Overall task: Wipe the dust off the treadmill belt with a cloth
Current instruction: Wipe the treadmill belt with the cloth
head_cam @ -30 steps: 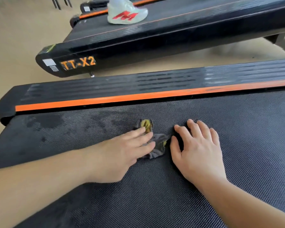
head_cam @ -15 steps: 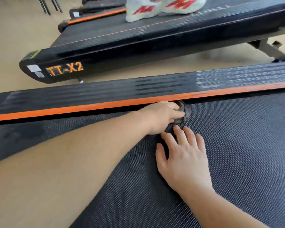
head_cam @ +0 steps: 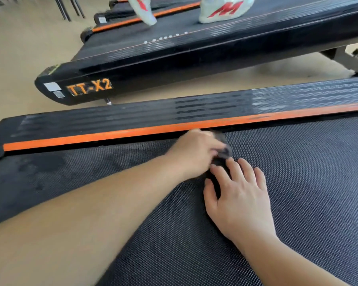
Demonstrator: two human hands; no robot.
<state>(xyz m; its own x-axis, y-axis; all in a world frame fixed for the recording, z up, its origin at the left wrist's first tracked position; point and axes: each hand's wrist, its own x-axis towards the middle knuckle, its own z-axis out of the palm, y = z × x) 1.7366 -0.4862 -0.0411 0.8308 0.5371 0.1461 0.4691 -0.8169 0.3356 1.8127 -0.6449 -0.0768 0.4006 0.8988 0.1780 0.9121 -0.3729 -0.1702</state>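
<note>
Gripping a bunched dark cloth (head_cam: 222,146) against the treadmill belt (head_cam: 298,182), the left hand (head_cam: 194,151) curls tight; the right hand (head_cam: 240,195) rests flat, fingers straight.

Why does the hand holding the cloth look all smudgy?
Head view: the left hand and its cloth are smeared by motion blur; the right hand, flat on the belt, looks sharp; the white shoe on the next treadmill is blurred too.

Dark bunched cloth (head_cam: 224,151) at far edge of textured belt (head_cam: 308,193).
</note>
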